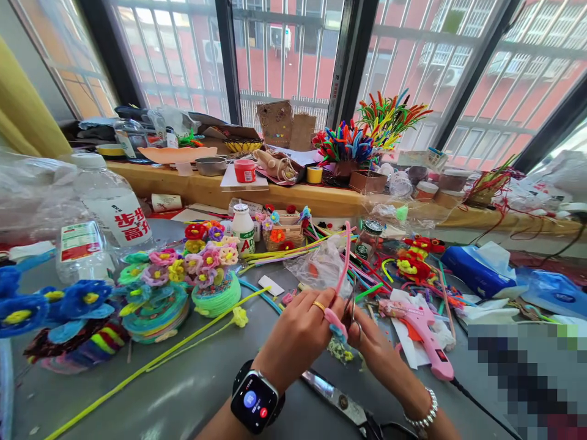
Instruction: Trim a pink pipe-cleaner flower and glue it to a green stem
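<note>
Both hands pinching one pink pipe cleaner, near centre of the table.

Left hand closed, fingertips clamped on the pink pipe cleaner at its lower end, where a small blue piece sits; right hand closed just beside it, gripping small tweezers or snips, hard to tell which. Long axis near vertical: free end points up and away, bending slightly right at the tip. To work it well, I'd keep the left pinch right next to the tool so the stem can't twist. Pink glue gun lies just right; big scissors lie near, between the forearms.
</note>
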`<state>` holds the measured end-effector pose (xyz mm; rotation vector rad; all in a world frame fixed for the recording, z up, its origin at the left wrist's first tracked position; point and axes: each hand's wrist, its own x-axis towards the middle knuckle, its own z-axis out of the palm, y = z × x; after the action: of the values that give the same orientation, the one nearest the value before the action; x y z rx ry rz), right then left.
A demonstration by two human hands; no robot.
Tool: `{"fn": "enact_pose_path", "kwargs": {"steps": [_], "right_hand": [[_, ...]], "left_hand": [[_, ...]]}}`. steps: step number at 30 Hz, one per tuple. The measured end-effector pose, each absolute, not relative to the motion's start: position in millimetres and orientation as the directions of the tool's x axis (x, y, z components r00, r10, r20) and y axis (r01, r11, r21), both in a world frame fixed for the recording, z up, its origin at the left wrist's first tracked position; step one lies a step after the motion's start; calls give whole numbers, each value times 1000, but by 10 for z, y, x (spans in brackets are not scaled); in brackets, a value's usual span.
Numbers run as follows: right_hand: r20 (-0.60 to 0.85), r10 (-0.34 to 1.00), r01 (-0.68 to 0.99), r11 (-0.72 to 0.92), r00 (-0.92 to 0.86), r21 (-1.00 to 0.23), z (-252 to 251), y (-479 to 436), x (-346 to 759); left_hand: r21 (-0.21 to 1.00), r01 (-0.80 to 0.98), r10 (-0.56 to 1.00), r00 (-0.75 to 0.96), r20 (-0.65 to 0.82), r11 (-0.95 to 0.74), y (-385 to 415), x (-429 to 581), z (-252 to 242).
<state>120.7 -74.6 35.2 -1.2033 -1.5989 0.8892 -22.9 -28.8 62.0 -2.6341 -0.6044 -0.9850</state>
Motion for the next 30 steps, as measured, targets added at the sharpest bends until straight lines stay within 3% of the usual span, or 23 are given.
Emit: {"fn": "enact_pose_path", "kwargs": {"steps": [7, 17, 30], "right_hand": [[204, 973, 460, 230, -107, -858, 372, -750, 1201], [200, 974, 426, 226, -104, -876, 357, -746, 1245], [193, 980, 338, 196, -44, -921, 225, -676, 1231]], "left_hand": [[-104, 458, 274, 683, 677, -883, -279, -217, 608], [-79, 420, 272, 708, 652, -904, -305, -222, 649], [-80, 420, 233, 641, 731, -904, -295, -206, 642]]}}
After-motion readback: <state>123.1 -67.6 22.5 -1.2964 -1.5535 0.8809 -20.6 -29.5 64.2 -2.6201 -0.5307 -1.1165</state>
